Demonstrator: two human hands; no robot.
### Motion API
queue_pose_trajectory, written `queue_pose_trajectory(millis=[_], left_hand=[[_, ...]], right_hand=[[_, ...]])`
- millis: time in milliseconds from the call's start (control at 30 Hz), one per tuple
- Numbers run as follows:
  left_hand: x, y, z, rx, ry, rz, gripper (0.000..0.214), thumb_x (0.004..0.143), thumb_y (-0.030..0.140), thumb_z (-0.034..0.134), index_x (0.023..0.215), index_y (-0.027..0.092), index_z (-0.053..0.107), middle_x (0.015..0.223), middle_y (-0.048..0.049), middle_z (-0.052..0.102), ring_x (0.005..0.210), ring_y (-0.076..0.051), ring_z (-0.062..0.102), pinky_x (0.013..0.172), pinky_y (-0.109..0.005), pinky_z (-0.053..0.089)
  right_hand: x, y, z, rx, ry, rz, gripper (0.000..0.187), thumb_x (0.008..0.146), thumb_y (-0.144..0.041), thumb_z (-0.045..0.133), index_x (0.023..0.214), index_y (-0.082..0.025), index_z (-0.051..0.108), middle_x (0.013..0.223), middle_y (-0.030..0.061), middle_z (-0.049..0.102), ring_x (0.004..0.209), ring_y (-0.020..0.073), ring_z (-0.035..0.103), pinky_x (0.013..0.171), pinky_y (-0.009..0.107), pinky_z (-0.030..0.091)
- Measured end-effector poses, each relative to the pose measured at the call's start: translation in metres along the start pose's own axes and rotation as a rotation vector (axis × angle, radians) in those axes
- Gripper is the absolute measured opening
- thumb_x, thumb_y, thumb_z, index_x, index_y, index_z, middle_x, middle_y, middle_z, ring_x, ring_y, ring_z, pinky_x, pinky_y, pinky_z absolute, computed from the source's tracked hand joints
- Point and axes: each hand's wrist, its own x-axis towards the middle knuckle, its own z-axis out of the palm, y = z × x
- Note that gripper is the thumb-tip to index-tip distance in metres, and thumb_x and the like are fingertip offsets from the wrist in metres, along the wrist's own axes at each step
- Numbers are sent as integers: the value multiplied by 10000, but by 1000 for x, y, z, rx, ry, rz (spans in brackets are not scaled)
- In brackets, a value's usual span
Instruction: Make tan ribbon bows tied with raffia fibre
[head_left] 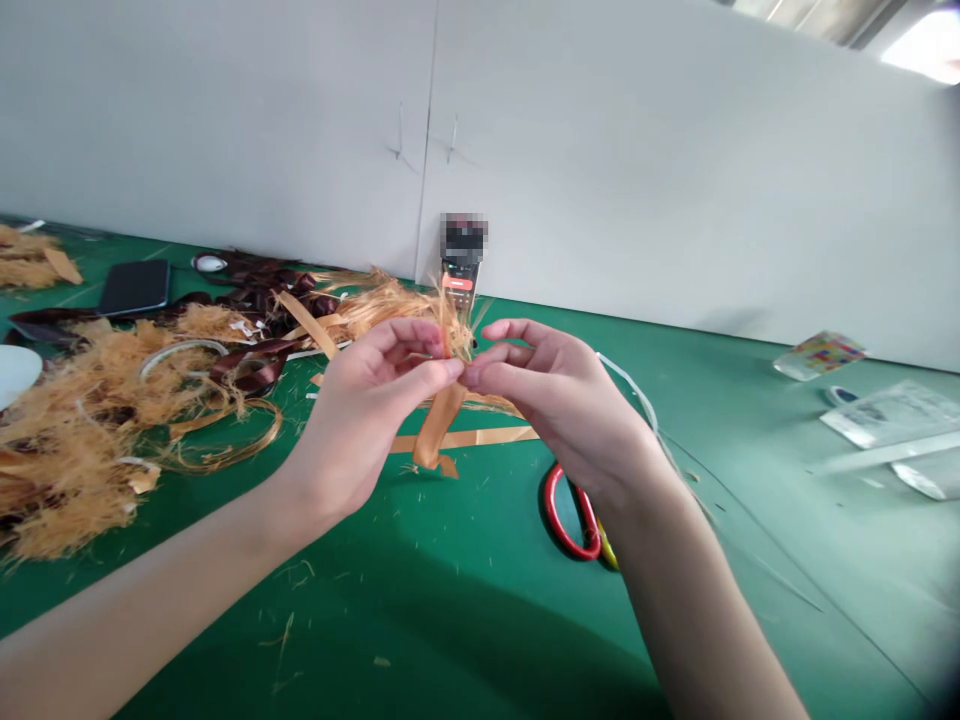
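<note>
A gold ribbon (439,425) with a frayed, stringy top is pinched between my two hands above the green table. My left hand (367,405) closes thumb and fingertips on it from the left. From the other side my right hand (551,390) also pinches it, its thumb tip meeting the left thumb. The ribbon's tail hangs below the fingers with a folded end. Behind it lie loose gold fibres (375,305) and a flat gold strip (487,437). Red-handled scissors (553,510) rest by my right forearm, partly hidden under it.
Frayed gold fibres (67,440) and dark brown ribbon (251,370) heap up at left, near a black flat device (135,287). A phone (459,285) leans against the white partition (637,180). Clear plastic packets (889,412) lie at right on the green table (420,620).
</note>
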Motion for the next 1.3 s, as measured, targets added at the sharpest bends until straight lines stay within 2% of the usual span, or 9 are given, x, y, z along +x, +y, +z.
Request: queue_pose_trajectory(millis=[100,233,333,433,567,667,767,1000,1300], left_hand=[[-1,-3,-1,104,20,120,111,739,99,660,753,194,604,800,13,606,805,-131,602,700,-222,507],[-4,-7,-3,298,73,370,156,749,70,653,773,216,603,801,29,619,750,-109,601,666,-199,502],[-5,-8,-5,333,157,442,174,745,57,655,775,218,597,770,36,603,688,-96,581,615,-191,491],[-3,-7,-5,227,181,390,167,765,72,634,819,227,606,801,27,587,699,-102,570,617,-204,488],[-3,-3,-4,1,78,217,100,833,164,583,914,218,605,933,-1,591,835,-131,598,759,-258,506],[-6,-1,-2,-12,26,87,214,773,194,688,966,205,597,966,-5,616,930,-152,616,820,-265,509],[-8,0,0,32,12,1,328,718,174,753,1003,195,592,928,-3,640,942,-159,632,831,-268,521],[-8,3,0,61,16,-62,311,719,209,771,980,186,604,837,9,661,868,-148,661,798,-259,549],[-8,0,0,169,19,-63,298,694,216,794,919,198,599,735,36,654,741,-114,662,684,-203,546]], right_hand=[[-1,2,6,-32,51,-47,335,630,-113,766,856,-182,530,621,-66,648,631,79,626,655,226,484],[-3,4,13,-65,99,-93,324,611,-59,718,801,-199,496,592,-86,627,586,71,591,603,228,462],[-6,3,16,-79,78,-61,314,612,-57,705,786,-203,487,583,-94,611,576,70,574,591,233,450],[-7,1,15,-85,77,-33,300,624,-64,707,789,-200,497,587,-90,612,584,69,578,597,231,445],[-7,-3,11,-35,77,-2,296,643,-118,747,819,-191,521,619,-64,636,641,90,620,663,245,468],[-6,-4,7,8,96,0,305,655,-128,756,837,-186,518,642,-53,643,673,95,631,724,255,479],[-5,-4,6,25,122,-8,299,675,-122,743,860,-179,515,668,-42,655,698,93,632,749,255,478],[-2,-1,7,20,120,16,356,666,-145,748,936,-169,516,775,-14,684,743,110,649,752,272,497],[-3,1,11,-292,279,-164,397,605,-118,696,929,-201,483,637,-60,647,576,109,621,544,249,490]])
